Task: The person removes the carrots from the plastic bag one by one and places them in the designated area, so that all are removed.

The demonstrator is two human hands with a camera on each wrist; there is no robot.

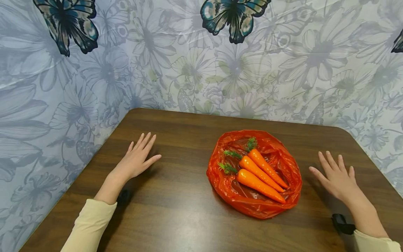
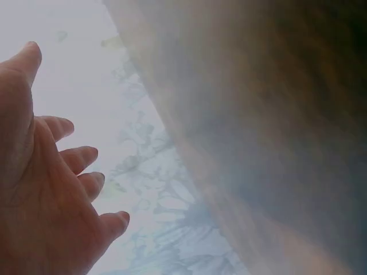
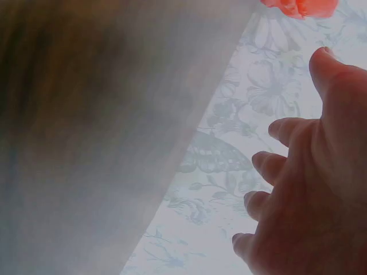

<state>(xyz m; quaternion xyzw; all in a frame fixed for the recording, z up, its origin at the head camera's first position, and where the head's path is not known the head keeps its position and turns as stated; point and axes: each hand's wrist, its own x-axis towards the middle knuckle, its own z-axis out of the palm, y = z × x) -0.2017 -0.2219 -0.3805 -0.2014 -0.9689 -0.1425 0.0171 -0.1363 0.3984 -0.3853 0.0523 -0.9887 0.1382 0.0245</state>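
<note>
Three orange carrots (image 1: 256, 174) with green leafy tops (image 1: 228, 168) lie side by side on a crumpled red plastic bag (image 1: 252, 210), whose rim is rolled into a round shape. Left of the bag, well apart from it, my left hand (image 1: 136, 157) is held palm down over the table with fingers spread and nothing in them. My right hand (image 1: 337, 178) is to the right of the bag, fingers also spread, and it holds nothing. A piece of the red bag (image 3: 304, 7) shows at the top of the right wrist view.
The brown wooden table (image 1: 176, 196) has rounded far corners. Behind it and along the left hangs a pale flowered cloth (image 1: 195, 70) with dark blue-green butterflies (image 1: 233, 17). A black wrist strap (image 1: 343, 224) is on the right wrist.
</note>
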